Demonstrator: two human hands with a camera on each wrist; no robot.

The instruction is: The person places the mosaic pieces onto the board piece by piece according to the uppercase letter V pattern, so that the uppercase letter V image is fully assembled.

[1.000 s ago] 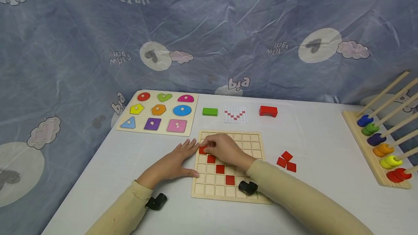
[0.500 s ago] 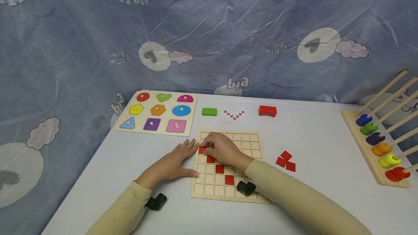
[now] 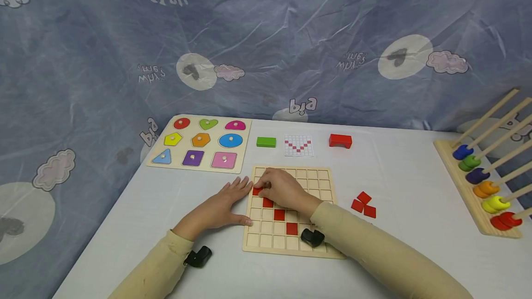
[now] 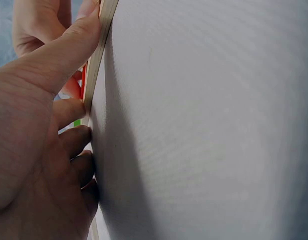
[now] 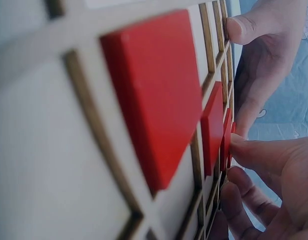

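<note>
A wooden grid board (image 3: 267, 241) lies on the white table, with red square tiles (image 3: 292, 229) set in a diagonal line of its cells. My right hand (image 3: 287, 191) reaches over the board and pinches the red tile (image 3: 256, 192) at the upper-left end of that line, thumb and fingertips at its edges. My left hand (image 3: 220, 209) lies with fingers spread beside the board's left side. In the left wrist view its thumb (image 4: 76, 42) rests on the board's edge (image 4: 100, 55). The right wrist view shows a tile (image 5: 156, 95) standing slightly proud of the grid.
Three loose red tiles (image 3: 364, 197) lie right of the board. Behind it are a printed pattern card (image 3: 299, 146), a green block (image 3: 266, 142) and a red arch block (image 3: 341, 141). A knobbed shape puzzle (image 3: 208, 144) sits back left; a peg stacker (image 3: 478, 188) stands far right.
The right hand stays at the same upper-left tile with barely any movement. The left hand keeps its place at the board's edge. The view has shifted very slightly.
</note>
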